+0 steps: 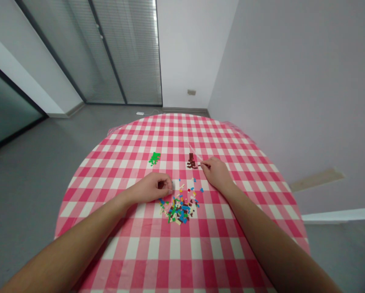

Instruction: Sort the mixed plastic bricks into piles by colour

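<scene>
Below the frame's centre spreads one multicoloured pile of tiny blocks (184, 208), with one green cluster (155, 157) and one brown cluster (191, 158) above, the right hand (217, 173) pinching one brown piece (199, 165), the left hand's (155, 187) fingers curled, their hold impossible to tell.

A heap of bricks (182, 209) is spread centrally on the near part of the tablecloth (158, 264); beyond it two smaller groups are set well apart, the left cluster (155, 158) and the right cluster (191, 156); the left hand (153, 186) is placed between heap and left cluster, just left of the heap's far edge; the right hand (215, 171) is placed just right of the right cluster; the table is flanked on the right by a wall (286, 93).
</scene>
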A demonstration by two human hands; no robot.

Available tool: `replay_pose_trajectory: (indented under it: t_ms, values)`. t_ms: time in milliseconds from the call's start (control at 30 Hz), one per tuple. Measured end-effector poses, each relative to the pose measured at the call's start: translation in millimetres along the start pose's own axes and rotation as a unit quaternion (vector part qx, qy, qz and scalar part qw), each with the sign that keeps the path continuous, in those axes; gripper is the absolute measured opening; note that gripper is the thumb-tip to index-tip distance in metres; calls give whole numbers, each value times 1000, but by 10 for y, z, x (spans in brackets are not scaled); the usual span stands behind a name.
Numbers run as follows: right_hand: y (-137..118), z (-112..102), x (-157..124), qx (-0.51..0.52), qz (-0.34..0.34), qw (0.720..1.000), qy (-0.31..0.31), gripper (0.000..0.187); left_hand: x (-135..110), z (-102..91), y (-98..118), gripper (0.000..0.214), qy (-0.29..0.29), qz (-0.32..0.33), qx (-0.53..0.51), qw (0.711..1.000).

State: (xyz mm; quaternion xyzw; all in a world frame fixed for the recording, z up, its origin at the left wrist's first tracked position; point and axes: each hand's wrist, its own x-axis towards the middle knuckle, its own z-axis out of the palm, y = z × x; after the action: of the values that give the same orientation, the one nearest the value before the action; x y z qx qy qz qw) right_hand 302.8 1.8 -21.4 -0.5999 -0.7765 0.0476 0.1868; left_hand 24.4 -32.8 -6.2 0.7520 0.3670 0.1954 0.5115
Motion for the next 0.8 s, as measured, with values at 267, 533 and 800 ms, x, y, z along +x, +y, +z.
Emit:
replay_pose_trajectory:
  t_ms: [267,533,800]
  values:
    - [-17,39,-1,23,-2,1000,13,19,12,0,1,11,2,-2,9,1000]
    - [-44,57,-3,35,19,999,6,21,7,3,-5,11,-1,3,3,1000]
    - [-74,32,-11,28,18,999,0,23,6,-2,13,9,3,-1,10,1000]
